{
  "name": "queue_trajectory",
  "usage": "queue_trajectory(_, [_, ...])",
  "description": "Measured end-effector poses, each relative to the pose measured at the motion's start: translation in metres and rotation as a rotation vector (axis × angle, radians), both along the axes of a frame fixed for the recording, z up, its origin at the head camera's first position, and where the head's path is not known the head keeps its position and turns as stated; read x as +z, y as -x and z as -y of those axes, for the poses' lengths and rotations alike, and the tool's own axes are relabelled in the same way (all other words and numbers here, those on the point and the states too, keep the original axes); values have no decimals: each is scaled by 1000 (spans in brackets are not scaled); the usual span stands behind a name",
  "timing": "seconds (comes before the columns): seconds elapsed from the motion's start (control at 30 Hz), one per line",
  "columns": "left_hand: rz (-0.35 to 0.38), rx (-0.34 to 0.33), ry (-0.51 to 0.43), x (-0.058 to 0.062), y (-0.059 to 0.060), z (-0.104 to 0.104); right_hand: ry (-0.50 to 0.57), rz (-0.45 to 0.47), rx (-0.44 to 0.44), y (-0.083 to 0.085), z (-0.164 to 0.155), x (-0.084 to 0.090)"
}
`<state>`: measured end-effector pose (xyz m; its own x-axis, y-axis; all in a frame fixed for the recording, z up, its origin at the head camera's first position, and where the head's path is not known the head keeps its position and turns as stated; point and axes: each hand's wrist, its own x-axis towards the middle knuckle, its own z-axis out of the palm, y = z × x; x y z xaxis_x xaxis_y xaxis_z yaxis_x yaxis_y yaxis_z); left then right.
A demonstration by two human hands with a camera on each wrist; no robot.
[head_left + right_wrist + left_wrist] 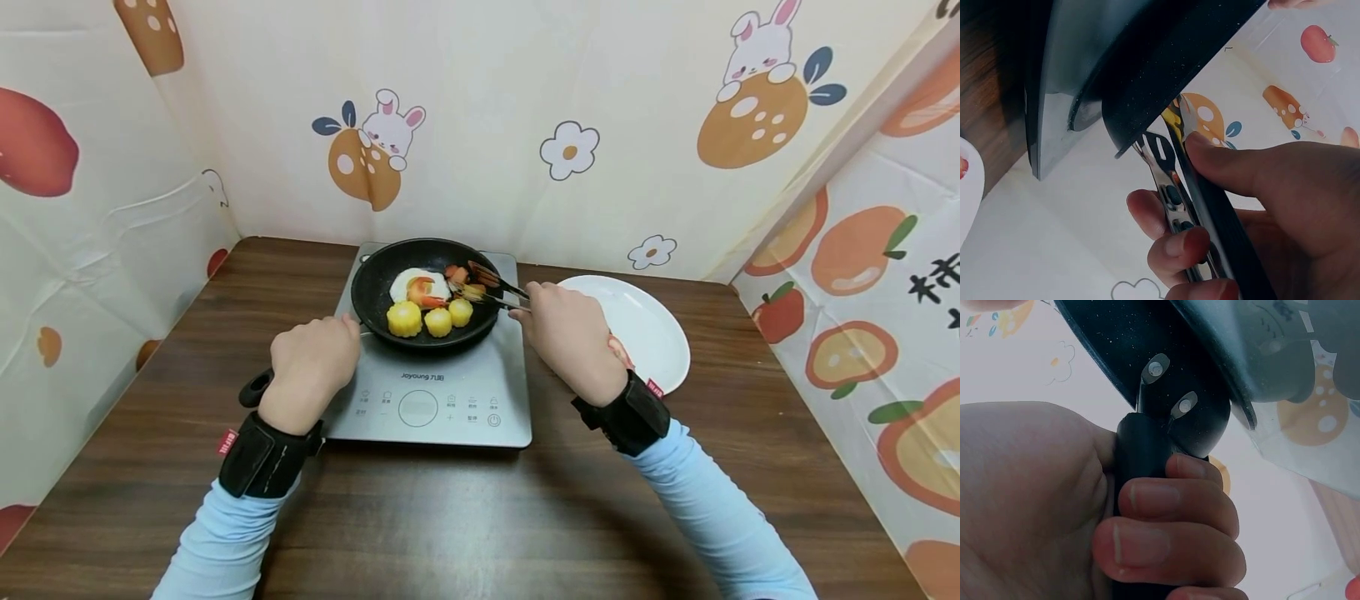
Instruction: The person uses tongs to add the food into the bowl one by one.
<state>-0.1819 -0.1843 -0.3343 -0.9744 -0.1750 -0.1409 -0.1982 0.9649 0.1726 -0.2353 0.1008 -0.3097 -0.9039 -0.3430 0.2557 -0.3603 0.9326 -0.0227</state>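
A black frying pan (pixel 378 275) sits on a silver induction cooker (pixel 480 367). My left hand (pixel 311 367) grips its black handle (pixel 1141 447), fingers wrapped around it in the left wrist view. Inside the pan lie a fried egg (pixel 401 285), a shrimp (pixel 424 293), yellow corn pieces (pixel 405 319) and reddish-orange chunks (pixel 456 274). My right hand (pixel 573 337) holds metal-and-black tongs (pixel 1210 203) between thumb and fingers. The tong tips reach over the pan's right side, by some yellowish food (pixel 472 292); whether they pinch it I cannot tell.
A white plate (pixel 652 325) stands on the wooden table (pixel 465 517) to the right of the cooker, with a reddish piece of food (pixel 964 167) on it, partly behind my right wrist. Printed cloth walls (pixel 495 150) close off the back and both sides.
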Motion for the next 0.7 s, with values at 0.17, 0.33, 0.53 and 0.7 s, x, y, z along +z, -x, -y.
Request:
queue_trajectory(0.17, [5,1,1,0,0,-1,34,6,-9,0,-2,-4])
queue_trajectory(0.33, [14,5,5,1,0,-1,59,7,-12,0,-3,-9])
queue_trajectory(0.53, [10,4,4,-1,-1,-1,73,11,-28,-2,-6,-9])
queue_trajectory(0.7, [1,1,5,-1,-1,-1,105,61,-56,-2,-12,-7])
